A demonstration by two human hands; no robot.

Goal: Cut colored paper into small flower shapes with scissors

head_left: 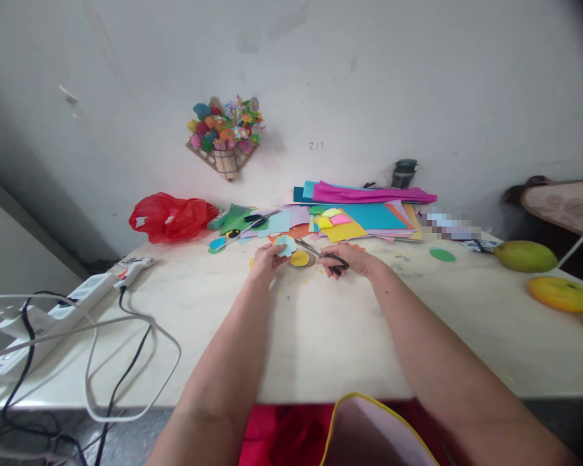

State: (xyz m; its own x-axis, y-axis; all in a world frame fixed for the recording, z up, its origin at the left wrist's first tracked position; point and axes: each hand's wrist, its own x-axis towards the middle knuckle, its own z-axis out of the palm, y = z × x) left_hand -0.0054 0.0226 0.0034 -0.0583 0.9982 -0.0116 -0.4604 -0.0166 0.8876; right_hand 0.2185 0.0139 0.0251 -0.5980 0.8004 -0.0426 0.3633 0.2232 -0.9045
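A light-blue paper flower shape (pixel 286 245) with a scalloped edge is pinched in my left hand (pixel 267 260). My right hand (pixel 341 259) grips the black handles of a pair of scissors (pixel 311 248), whose blades point left toward the paper's edge. Whether the blades touch the paper I cannot tell. Just below the blades, a yellow paper circle (pixel 300 259) lies on the table. Tiny paper scraps are scattered around it. Part of an orange paper piece (pixel 357 247) shows behind my right hand.
Coloured sheets (pixel 379 217) are stacked at the back, beside a second pair of scissors (pixel 256 221). A red plastic bag (pixel 170 217) stands back left. A power strip (pixel 85 288) and cables lie left; mangoes (pixel 561 293) and a green paper oval (pixel 442 254) lie right.
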